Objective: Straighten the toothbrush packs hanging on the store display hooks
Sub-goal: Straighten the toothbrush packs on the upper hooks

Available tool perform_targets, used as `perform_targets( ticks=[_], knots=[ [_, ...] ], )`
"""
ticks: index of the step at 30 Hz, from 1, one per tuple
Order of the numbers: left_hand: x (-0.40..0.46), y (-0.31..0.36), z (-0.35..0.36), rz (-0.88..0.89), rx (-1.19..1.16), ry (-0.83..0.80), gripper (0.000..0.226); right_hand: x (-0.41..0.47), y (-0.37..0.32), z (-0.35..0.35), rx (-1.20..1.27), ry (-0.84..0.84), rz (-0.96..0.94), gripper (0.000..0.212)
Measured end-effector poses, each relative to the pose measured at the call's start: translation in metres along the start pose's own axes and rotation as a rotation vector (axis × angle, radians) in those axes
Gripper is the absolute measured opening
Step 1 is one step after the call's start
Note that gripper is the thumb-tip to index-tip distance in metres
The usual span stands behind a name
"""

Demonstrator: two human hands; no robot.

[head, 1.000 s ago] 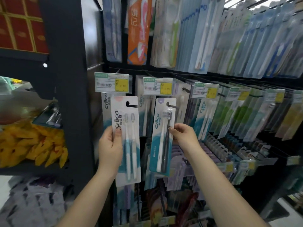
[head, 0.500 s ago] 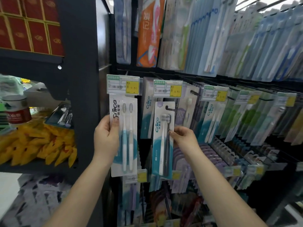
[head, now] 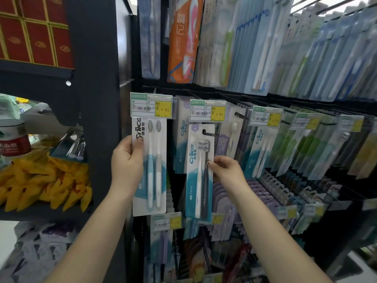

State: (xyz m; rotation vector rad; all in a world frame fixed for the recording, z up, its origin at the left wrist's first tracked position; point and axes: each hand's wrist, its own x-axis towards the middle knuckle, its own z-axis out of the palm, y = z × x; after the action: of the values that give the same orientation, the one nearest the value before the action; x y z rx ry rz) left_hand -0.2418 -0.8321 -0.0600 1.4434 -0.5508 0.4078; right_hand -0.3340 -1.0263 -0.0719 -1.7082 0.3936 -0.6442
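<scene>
**Two toothbrush packs in hand at the left end of the hook display**

Two packs are being handled, one per hand. The left pack [head: 152,166] holds two brushes with teal and pale handles; it stands upright, long axis vertical, bristle heads up, its top edge tucked behind the first price tag [head: 150,107]. The left hand [head: 127,164] grips its left edge, thumb curled over the front face, fingers hidden behind the card.

The right pack [head: 199,174] also holds two brushes, one white and one dark. Its long axis runs nearly vertical with a slight lean, heads up, and its hanging slot sits below the second price tag [head: 208,113]; whether the slot is on a hook cannot be told. The right hand [head: 226,170] pinches its right edge about midway up, thumb on the front, the other fingers curled behind.

Both packs sit in the middle row of the display, at its left end. Five yellow-and-green price tags run across that row, each fronting a stack of hanging packs that recede to the right. Above is a row of taller packs, among them one orange pack [head: 183,39]. Below hang more packs, partly blocked by the forearms. A dark upright post [head: 98,99] borders the display; left of it are red boxes [head: 34,31] on top and yellow packets [head: 40,180] on a lower shelf.
</scene>
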Motion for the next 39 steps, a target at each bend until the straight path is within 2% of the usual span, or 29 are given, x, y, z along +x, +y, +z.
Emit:
perform_targets(
  ticks=[14, 22, 31, 36, 39],
  knots=[
    [0.003, -0.007, 0.011, -0.041, 0.111, 0.03, 0.012, -0.003, 0.001, -0.003, 0.104, -0.072, -0.049, 0.015],
    [-0.003, -0.01, 0.014, 0.001, 0.164, 0.025, 0.053, 0.002, -0.001, -0.004, 0.236, -0.048, -0.005, 0.01],
    [-0.018, -0.012, 0.023, 0.207, 0.364, 0.041, 0.063, 0.004, -0.008, -0.002, 0.394, -0.06, -0.032, 0.011],
    [-0.022, -0.018, 0.028, 0.326, 0.418, 0.039, 0.061, 0.004, -0.011, 0.0, 0.439, -0.07, -0.052, 0.011],
    [-0.026, -0.019, 0.032, 0.475, 0.415, 0.003, 0.054, 0.005, -0.012, 0.002, 0.454, -0.032, -0.055, 0.012]
  ],
)
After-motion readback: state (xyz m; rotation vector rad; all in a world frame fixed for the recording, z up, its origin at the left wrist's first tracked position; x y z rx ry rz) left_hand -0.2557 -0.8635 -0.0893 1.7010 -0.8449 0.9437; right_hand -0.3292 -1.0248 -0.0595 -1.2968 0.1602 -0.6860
